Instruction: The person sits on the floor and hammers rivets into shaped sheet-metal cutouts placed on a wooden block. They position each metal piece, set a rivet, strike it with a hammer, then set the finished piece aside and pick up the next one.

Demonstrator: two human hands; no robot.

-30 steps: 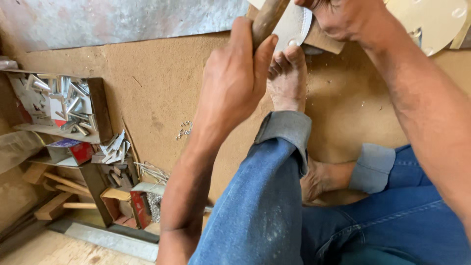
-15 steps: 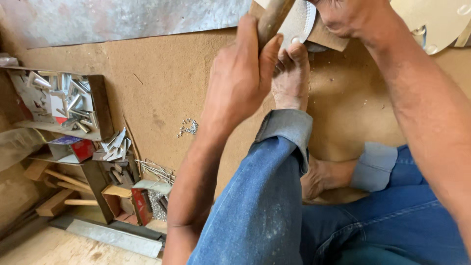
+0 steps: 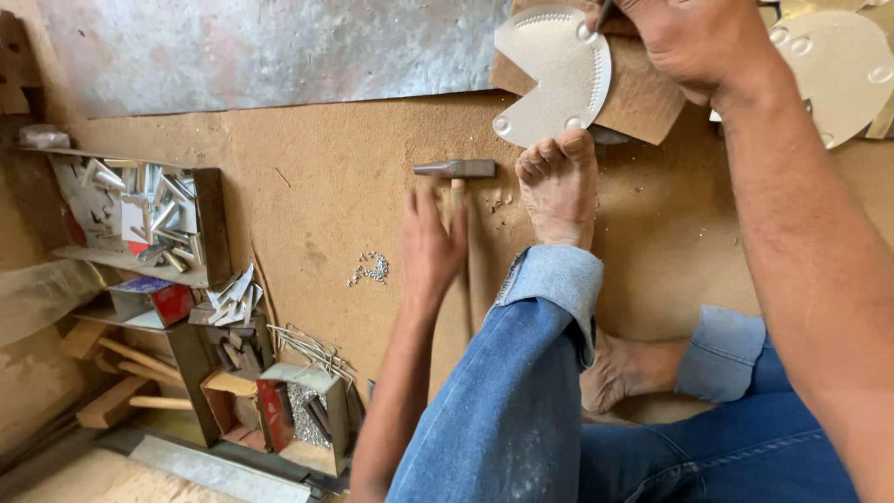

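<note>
Single head cam, looking steeply down at close range over the person's knees onto the brown board floor (image 3: 317,186); no second view overlapping.

Between the dark wooden compartment box of metal offcuts (image 3: 140,219) on the left and the bare foot (image 3: 559,191) lies a broad stretch of bare brown fibreboard floor (image 3: 307,168), where a hand could pass freely. Only a small heap of silvery rivets (image 3: 371,269) sits in it. The left hand (image 3: 430,250) and the steel-headed hammer with a wooden handle (image 3: 456,170) under it close the lane just beside the foot. The bent denim-clad leg (image 3: 521,391) blocks the near middle. At the far edge, the perforated pale metal disc with a wedge cut out (image 3: 554,79) on its brown board (image 3: 643,98), and the right hand (image 3: 698,42) over it, fill the way.
</note>
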